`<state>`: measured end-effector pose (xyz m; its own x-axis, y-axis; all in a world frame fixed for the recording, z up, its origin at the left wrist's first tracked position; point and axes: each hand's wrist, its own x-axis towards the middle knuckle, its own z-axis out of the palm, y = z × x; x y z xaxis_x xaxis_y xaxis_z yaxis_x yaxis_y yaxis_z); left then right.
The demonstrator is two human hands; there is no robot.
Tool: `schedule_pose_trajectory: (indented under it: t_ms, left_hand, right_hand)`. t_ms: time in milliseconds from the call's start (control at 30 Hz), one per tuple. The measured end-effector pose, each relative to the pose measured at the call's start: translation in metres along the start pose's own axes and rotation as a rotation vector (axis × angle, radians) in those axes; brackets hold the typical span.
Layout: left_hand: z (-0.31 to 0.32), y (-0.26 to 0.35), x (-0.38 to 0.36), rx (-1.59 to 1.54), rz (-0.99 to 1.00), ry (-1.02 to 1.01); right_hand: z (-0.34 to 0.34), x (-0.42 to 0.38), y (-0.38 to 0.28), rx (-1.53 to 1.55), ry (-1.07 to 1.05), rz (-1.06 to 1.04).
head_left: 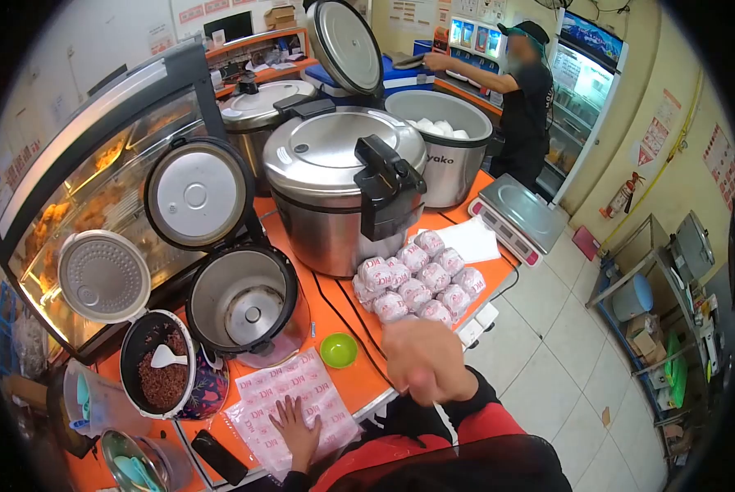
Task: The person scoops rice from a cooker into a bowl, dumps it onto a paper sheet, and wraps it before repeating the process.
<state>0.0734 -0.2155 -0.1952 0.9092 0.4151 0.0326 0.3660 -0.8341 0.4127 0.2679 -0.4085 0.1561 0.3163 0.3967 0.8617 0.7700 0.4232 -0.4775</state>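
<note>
My left hand [298, 430] lies flat, fingers spread, on a stack of white wrapping paper sheets [281, 389] with pink "RICE" print. Close to my body, my right hand [426, 359] is raised with its fingers curled closed; what is inside, if anything, is hidden. Just beyond it sits a pile of round paper-wrapped bundles [414, 291] with the same print. A small green bowl [338, 350] stands between the sheets and that pile. Left of the sheets, an open cooker [194, 385] holds reddish-brown rice with a white rice paddle [167, 357] in it.
Behind stand a large closed steel rice cooker [343, 160], an open cooker pot [240, 307] and a lit food display case [97, 189]. A scale [519, 215] is at the table's right corner. A phone [218, 457] lies at front left. Another person [525, 107] stands at the back.
</note>
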Motion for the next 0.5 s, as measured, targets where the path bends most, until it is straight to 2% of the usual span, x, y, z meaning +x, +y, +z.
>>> schedule_pose_trajectory:
  t_ms: [100,200,300,500]
  left_hand:
    - [0.001,-0.001,0.000,0.003,-0.009,-0.010]
    - [-0.001,0.002,-0.001,0.011,0.017,0.020]
    - [-0.003,0.003,0.000,0.012,-0.002,0.001]
    - [-0.002,0.003,0.000,0.008,-0.002,0.013]
  right_hand:
    - [-0.007,0.021,-0.011,0.069,-0.240,-0.375]
    - [-0.004,0.022,-0.011,0.103,-0.098,-0.423]
    - [-0.006,0.020,-0.010,0.025,-0.065,-0.357]
    - [-0.023,0.020,-0.022,-0.060,-0.107,-0.532]
